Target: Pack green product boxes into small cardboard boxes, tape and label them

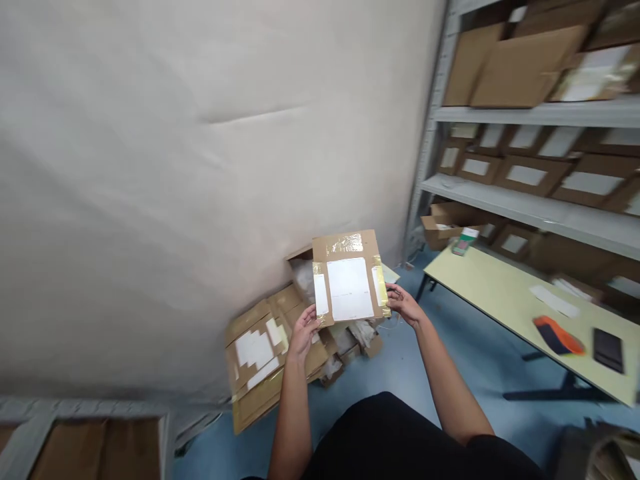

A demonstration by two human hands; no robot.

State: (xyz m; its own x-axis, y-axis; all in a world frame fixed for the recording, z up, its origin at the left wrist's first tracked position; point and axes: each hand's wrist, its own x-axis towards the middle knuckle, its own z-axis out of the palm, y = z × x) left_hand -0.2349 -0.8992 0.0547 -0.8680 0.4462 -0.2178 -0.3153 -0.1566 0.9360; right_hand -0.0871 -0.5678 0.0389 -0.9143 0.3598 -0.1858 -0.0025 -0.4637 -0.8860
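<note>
Between my two hands is a flattened piece of cardboard box (345, 247), with white paper labels and shiny clear tape on its face. My left hand (303, 331) grips its lower left corner, fingers closed on the edge. On the opposite side, my right hand (403, 305) pinches the lower right edge. The cardboard is held up in front of me, above the pile by the wall. Below and left of it, larger flattened cardboard (260, 383) with white label patches leans near the wall. The fingers behind the cardboard are partly hidden.
Grey metal shelving (530, 220) full of labelled boxes stands at the right. Before it, a pale yellow table (505, 293) carries an orange and navy item (559, 335) and a dark flat object (608, 350). Plastic bags (363, 331) lie low behind the cardboard. The floor (390, 373) is blue.
</note>
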